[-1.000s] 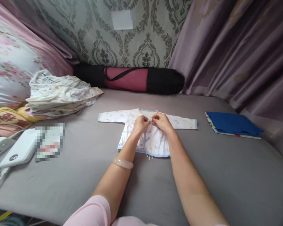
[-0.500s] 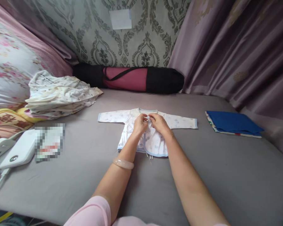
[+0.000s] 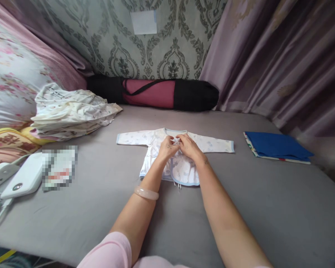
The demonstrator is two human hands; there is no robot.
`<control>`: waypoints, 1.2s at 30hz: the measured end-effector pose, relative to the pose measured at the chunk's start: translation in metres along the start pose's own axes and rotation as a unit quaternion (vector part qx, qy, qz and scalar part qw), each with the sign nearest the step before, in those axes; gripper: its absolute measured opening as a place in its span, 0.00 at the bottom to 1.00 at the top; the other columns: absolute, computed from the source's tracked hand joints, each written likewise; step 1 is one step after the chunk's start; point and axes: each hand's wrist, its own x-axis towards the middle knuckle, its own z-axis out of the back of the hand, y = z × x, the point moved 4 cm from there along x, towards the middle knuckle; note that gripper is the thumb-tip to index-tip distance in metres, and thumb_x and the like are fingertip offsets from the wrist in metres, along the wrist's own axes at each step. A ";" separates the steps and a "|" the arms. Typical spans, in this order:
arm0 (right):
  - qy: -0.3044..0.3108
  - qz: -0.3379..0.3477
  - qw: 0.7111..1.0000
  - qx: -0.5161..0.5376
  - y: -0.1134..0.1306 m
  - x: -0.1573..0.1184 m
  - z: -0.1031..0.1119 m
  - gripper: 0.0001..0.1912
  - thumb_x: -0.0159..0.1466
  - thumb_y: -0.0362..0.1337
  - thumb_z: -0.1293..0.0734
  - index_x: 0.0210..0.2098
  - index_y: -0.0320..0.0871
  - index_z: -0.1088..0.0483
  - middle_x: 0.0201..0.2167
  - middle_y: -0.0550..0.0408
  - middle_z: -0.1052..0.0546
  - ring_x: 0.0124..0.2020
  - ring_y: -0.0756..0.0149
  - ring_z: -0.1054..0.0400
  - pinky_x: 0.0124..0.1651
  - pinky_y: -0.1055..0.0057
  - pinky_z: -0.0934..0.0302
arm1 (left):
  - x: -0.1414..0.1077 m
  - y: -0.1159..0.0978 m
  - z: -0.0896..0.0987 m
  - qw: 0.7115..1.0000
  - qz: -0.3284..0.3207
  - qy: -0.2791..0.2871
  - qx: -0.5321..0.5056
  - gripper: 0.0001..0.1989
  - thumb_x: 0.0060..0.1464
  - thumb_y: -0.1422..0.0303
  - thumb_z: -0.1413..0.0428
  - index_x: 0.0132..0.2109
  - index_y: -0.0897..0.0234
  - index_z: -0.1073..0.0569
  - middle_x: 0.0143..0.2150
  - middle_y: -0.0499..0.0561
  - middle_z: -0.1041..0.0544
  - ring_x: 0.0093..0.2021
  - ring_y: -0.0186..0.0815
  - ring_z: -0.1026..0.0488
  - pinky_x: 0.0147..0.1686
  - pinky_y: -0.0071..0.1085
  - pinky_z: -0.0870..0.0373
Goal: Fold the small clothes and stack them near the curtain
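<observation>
A small white baby shirt (image 3: 184, 171) with light blue trim and faint prints lies flat, its sleeves spread to both sides. Over the upper chest, just below the neckline, my left hand (image 3: 168, 147) and my right hand (image 3: 187, 146) meet with their fingertips pinched close together. A bit of thin white tie shows between the fingers, though most of it is hidden. More white tie ends (image 3: 178, 185) stick out under the shirt's lower hem. A pale bangle (image 3: 146, 193) sits on my left forearm.
Rumpled printed baby clothes (image 3: 72, 111) lie at the left, near a white power bank (image 3: 26, 176) and a power strip (image 3: 2, 175). Along the wall rests a black and maroon long bag (image 3: 147, 93). A folded blue cloth (image 3: 276, 145) is at the right on the grey sheet (image 3: 254, 197).
My fingers have shifted slightly at the tie, with the left hand turned a little further toward the right one. The shirt stays in place.
</observation>
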 end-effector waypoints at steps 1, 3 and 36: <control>-0.004 0.000 1.000 0.002 0.000 0.000 0.001 0.21 0.64 0.25 0.44 0.54 0.43 0.33 0.51 0.47 0.30 0.50 0.62 0.33 0.53 0.69 0.42 | 0.000 0.000 0.000 1.000 -0.004 -0.002 0.005 0.23 0.49 0.71 0.42 0.54 0.67 0.34 0.44 0.55 0.23 0.38 0.34 0.26 0.32 0.25 0.33; -0.020 0.001 1.000 0.009 0.001 0.001 0.002 0.19 0.64 0.25 0.45 0.51 0.43 0.32 0.51 0.47 0.30 0.50 0.62 0.34 0.52 0.69 0.42 | 0.002 0.002 -0.001 1.000 -0.012 -0.010 0.008 0.21 0.50 0.70 0.42 0.53 0.67 0.33 0.43 0.54 0.23 0.38 0.34 0.26 0.33 0.25 0.32; -0.100 0.020 0.993 0.055 0.001 0.004 -0.003 0.15 0.63 0.26 0.45 0.42 0.44 0.31 0.44 0.48 0.30 0.46 0.61 0.35 0.48 0.66 0.40 | -0.005 -0.014 -0.009 0.961 -0.061 -0.034 0.268 0.11 0.56 0.73 0.51 0.40 0.71 0.25 0.40 0.62 0.23 0.42 0.41 0.28 0.39 0.30 0.36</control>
